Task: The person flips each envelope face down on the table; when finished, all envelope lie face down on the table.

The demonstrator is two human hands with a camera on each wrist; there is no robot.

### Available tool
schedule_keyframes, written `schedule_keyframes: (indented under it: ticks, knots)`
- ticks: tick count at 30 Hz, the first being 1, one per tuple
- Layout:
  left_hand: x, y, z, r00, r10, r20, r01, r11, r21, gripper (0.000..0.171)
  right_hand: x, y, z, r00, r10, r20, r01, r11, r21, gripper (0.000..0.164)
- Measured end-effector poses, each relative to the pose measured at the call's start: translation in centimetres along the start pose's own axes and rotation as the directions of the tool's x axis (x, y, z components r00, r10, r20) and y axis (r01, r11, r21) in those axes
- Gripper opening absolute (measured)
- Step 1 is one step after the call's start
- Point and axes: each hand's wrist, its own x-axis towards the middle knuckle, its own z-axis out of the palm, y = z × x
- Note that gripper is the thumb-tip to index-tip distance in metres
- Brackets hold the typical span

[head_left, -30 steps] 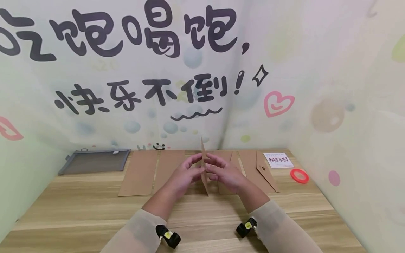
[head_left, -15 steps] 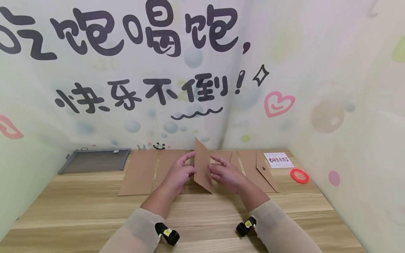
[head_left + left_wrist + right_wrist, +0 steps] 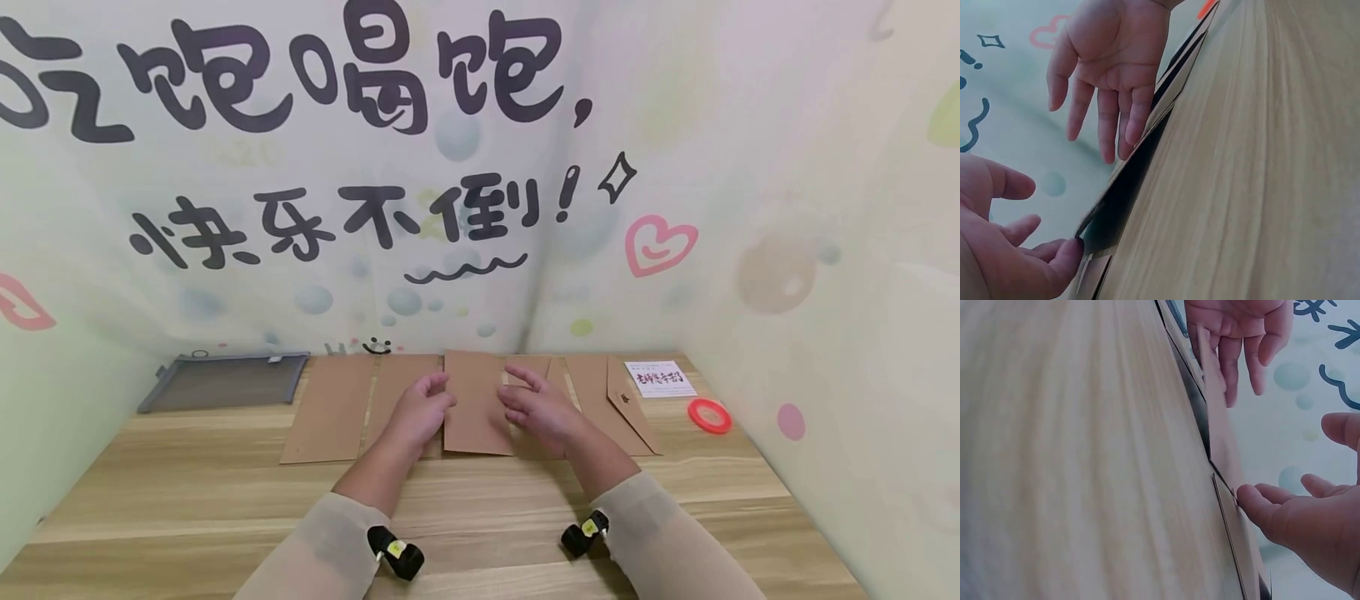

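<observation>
A brown kraft-paper envelope (image 3: pixel 476 408) lies in the middle of the row in the head view, its left edge tilted up. My left hand (image 3: pixel 418 414) is at that edge. In the left wrist view the fingertips (image 3: pixel 1072 250) touch the raised edge from below, with the thumb held apart. My right hand (image 3: pixel 542 408) is at the envelope's right side, fingers loosely spread. The right wrist view has the right fingertips (image 3: pixel 1250 497) right at the lower edge, the thumb well away. Neither hand pinches the paper.
Two flat brown envelopes (image 3: pixel 330 417) lie on the left, and others (image 3: pixel 596 404) with flaps on the right. A grey zip pouch (image 3: pixel 225 385) is at the back left. At the right are a white printed card (image 3: pixel 660 379) and a red ring (image 3: pixel 709 417). A printed cloth wall (image 3: pixel 450 317) stands behind.
The envelope stood upright on edge between both hands. It has turned down to the right, its face now toward the head camera, and the fingers have let go of it.
</observation>
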Motion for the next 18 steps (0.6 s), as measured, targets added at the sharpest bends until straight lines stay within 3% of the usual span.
schedule_keyframes:
  ticks: [7,18]
  knots:
    - [-0.03,-0.14,0.19,0.999,0.016,0.033,-0.02,0.994,0.104,0.056,0.08,-0.02,-0.14,1.0,-0.004,0.002,0.004,1.0,-0.01,0.072]
    - [0.02,-0.26,0.29,0.999,0.015,0.03,-0.019,0.99,0.142,0.057,0.22,0.25,-0.18,1.0,-0.008,0.015,0.008,1.0,-0.012,0.074]
